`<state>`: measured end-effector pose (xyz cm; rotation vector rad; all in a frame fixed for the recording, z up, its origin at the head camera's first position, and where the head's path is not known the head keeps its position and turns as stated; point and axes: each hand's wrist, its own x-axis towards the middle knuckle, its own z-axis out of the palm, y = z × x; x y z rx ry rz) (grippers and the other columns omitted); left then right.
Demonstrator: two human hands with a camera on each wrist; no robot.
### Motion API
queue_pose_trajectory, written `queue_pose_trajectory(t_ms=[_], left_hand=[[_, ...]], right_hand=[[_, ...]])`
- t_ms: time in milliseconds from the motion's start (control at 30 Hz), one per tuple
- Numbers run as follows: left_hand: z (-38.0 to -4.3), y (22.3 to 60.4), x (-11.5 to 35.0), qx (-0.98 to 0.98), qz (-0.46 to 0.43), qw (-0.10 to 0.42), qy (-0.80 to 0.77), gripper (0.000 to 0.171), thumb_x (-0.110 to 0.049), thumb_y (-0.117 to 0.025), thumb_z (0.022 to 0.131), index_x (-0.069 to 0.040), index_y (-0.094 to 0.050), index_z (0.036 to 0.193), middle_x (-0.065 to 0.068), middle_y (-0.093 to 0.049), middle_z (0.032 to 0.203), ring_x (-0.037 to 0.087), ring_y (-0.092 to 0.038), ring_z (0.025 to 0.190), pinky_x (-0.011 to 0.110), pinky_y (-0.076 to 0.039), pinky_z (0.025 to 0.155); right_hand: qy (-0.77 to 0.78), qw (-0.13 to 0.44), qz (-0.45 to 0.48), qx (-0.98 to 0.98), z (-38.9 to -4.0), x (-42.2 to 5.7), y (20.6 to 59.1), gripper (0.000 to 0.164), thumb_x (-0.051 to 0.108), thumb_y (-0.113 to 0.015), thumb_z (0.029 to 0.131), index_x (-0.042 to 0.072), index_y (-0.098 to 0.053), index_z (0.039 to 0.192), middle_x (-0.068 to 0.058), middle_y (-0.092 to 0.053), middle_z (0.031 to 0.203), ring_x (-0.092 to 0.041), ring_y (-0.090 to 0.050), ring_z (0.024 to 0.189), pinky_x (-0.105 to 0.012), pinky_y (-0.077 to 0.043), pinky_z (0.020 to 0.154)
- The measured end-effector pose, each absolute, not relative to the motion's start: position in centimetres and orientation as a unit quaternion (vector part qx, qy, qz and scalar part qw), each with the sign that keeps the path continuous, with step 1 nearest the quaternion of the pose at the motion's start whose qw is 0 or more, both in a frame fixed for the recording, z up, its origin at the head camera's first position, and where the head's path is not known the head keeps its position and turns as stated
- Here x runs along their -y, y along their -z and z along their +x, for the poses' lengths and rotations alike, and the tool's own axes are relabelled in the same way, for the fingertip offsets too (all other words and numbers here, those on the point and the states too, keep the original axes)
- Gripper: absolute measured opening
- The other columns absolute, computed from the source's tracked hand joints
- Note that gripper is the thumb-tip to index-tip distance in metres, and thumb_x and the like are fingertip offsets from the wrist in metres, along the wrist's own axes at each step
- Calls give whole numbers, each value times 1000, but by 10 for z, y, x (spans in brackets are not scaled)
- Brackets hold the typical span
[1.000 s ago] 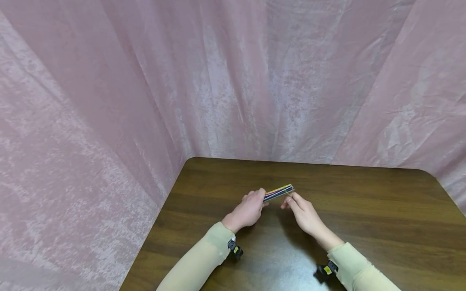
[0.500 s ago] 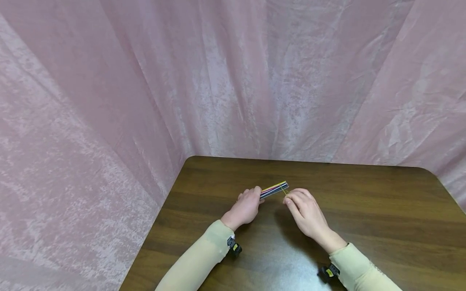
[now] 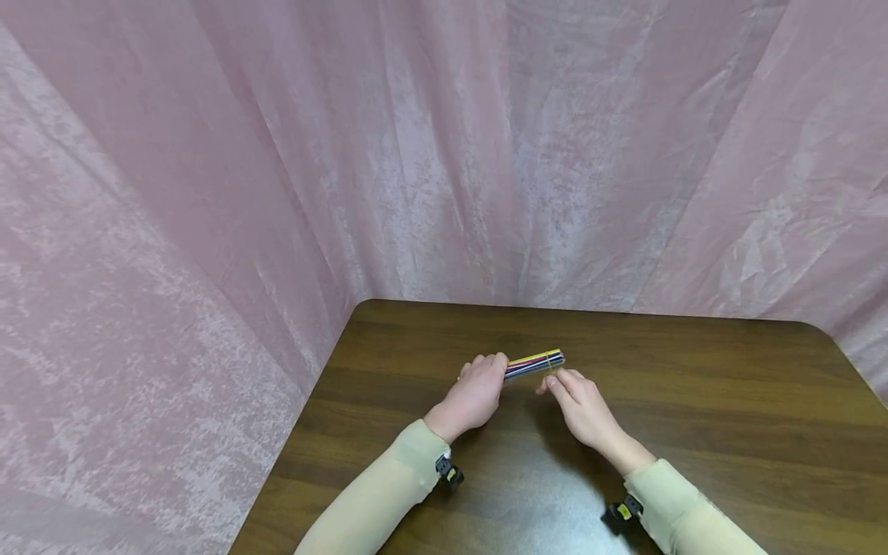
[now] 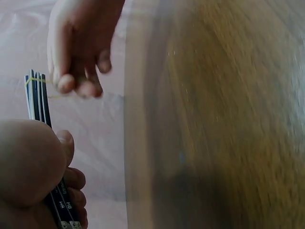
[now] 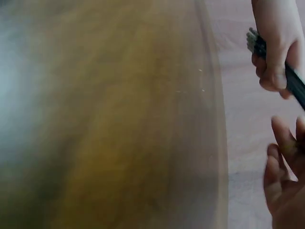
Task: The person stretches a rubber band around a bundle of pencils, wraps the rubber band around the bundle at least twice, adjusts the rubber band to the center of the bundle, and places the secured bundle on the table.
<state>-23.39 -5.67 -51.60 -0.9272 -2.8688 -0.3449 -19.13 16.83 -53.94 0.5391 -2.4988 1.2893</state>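
Pencils (image 3: 534, 364) — a slim bundle in several colours, some dark ones marked HB — are held above the wooden bench (image 3: 694, 385), with the banded end pointed towards the right and slightly away. The bundle is gripped by the left hand (image 3: 477, 393), whose fingers and thumb are wrapped round its lower part. Near the free end the shafts are circled by a thin yellow rubber band (image 4: 36, 79), and a strand of it appears to be pinched at the bent fingertips of the right hand (image 3: 583, 408), just beside the bundle; the exact finger placement is too blurred to be made out. For the band to be worked well, the shafts should be squeezed firmly and evenly by the left hand, so that none is twisted or slid out of line. The strand should be drawn straight out from the bundle, only as far as is needed, and let down gently rather than snapped. The band is best handled a little inward from the tips — too close to the end, it could slip off or splay the pencils.
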Motion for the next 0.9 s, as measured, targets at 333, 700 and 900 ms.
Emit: queue_pose_trajectory(t_ms=[333, 700, 900], left_hand=[[-230, 511, 46, 939, -323, 35, 111, 17, -4, -68, 103, -10, -53, 108, 1, -61, 95, 19, -50, 81, 30, -39, 70], [-241, 517, 56, 959, -266, 29, 94, 16, -17, -65, 108, -9, -52, 106, 4, -62, 89, 23, -58, 80, 36, -44, 67], [-249, 519, 65, 971, -215, -4, 107, 18, -23, -62, 110, -8, -52, 107, 6, -63, 90, 22, -57, 77, 37, -46, 67]], right_hand=[[-510, 10, 323, 797, -188, -148, 534, 30, -5, -46, 103, 7, -58, 79, -1, -65, 71, -26, -62, 69, -31, -48, 69], [-225, 153, 370, 888, -165, -133, 519, 26, 8, -62, 97, 21, -53, 77, 12, -51, 74, -17, -57, 91, -36, -49, 80], [-197, 242, 385, 869, -159, -132, 516, 14, 12, -63, 96, 16, -61, 83, 3, -64, 84, -29, -66, 115, -53, -47, 106]])
